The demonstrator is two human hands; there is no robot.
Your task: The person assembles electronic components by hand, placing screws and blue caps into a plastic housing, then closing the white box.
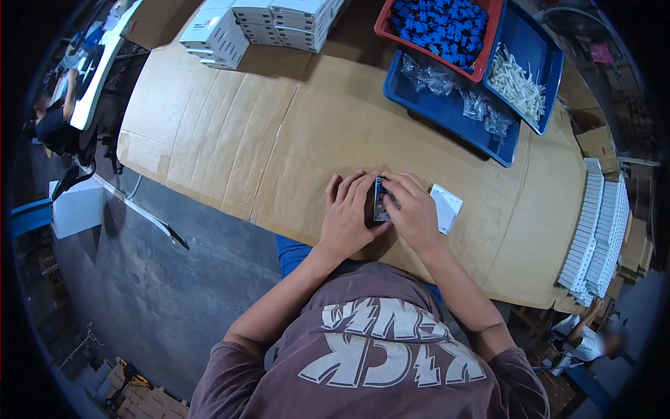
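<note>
A small grey open-topped case (379, 213) with dark blue parts inside stands between my hands at the table's near edge. My left hand (347, 213) grips it from the left, with the fingers along its far side and the thumb at its near end. From the right, my right hand (413, 213) reaches over the case, its fingers bent and pressing into the top. The fingers hide much of the inside. Beside my right hand a flat white rectangular cover (447, 208) lies on the cardboard.
Cardboard (300, 133) covers the table. At the far right stand a red tray (382, 26) of blue parts, a blue tray (447, 122) with clear plastic bags and another of white pieces (518, 87). White boxes (258, 31) are stacked far left; long white stacks (593, 230) line the right edge.
</note>
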